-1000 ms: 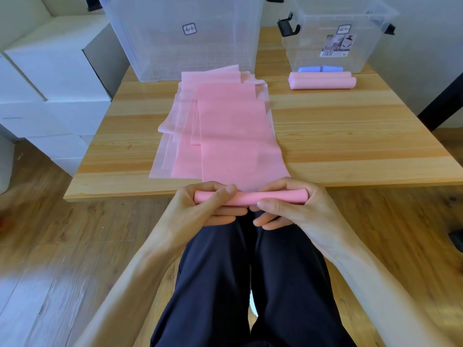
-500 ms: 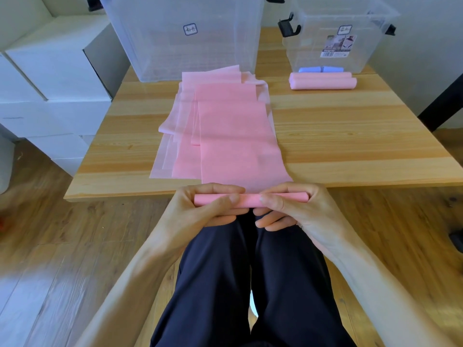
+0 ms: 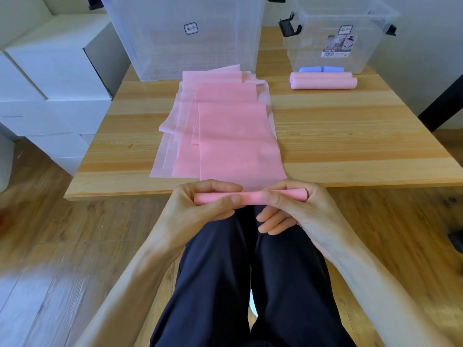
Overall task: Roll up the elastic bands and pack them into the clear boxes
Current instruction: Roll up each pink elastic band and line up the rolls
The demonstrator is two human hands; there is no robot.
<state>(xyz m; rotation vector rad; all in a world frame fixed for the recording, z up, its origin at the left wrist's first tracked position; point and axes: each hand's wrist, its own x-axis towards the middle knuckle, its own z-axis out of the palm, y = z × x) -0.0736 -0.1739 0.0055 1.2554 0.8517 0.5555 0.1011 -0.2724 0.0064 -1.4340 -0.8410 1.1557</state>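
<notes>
— What have the hands got hold of?

— A pink roll (image 3: 250, 197), the wound-up end of the top pink band (image 3: 238, 146). It sits just off the near edge of the wooden table (image 3: 350, 136), a little below the middle of the frame. The left hand (image 3: 200, 209) has its fingers curled over the top of the roll's left half and its thumb pressed along the front. The right hand (image 3: 298, 209) pinches the right half between thumb and forefinger; its other fingers are curled loosely underneath, over the dark trousers (image 3: 250, 284).

— And the rest of that band?

— It runs flat up the middle of the table from the roll, lying on a loose stack of pink bands (image 3: 175, 136) that fan out to its left. The far end of the stack touches, or nearly touches, the foot of the large clear box (image 3: 185, 36) at upper centre.

— Is anything packed?

— In the upper right stands a smaller clear box (image 3: 338, 38) with black clips, and two blue rolls (image 3: 322, 69) show low down at its front wall; I cannot tell whether they are inside it or just in front. Two finished pink rolls (image 3: 323, 81) lie side by side on the table just in front of it.

— What else is in the room?

— White cartons (image 3: 50, 78) stacked at the left, and plank flooring.
</notes>
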